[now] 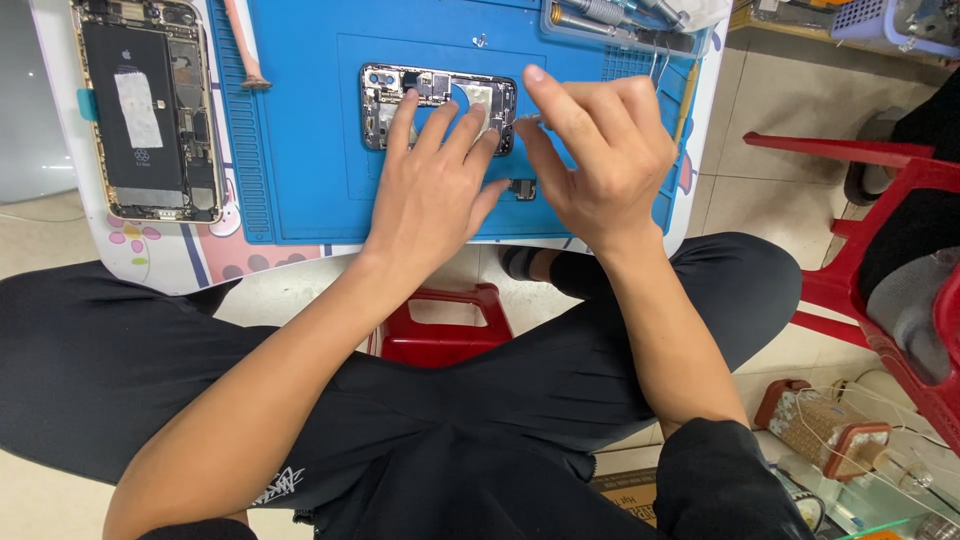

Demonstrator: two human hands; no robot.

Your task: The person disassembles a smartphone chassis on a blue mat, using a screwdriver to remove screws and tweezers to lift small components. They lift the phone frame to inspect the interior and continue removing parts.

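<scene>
Blue mat (pixel 300 150): hands cover phone frame (pixel 430 90).

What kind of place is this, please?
Probably a small phone-repair stall or workshop. Both hands, left hand and right hand, work on an opened phone frame on a blue repair mat, beside another opened phone and screwdrivers.
</scene>
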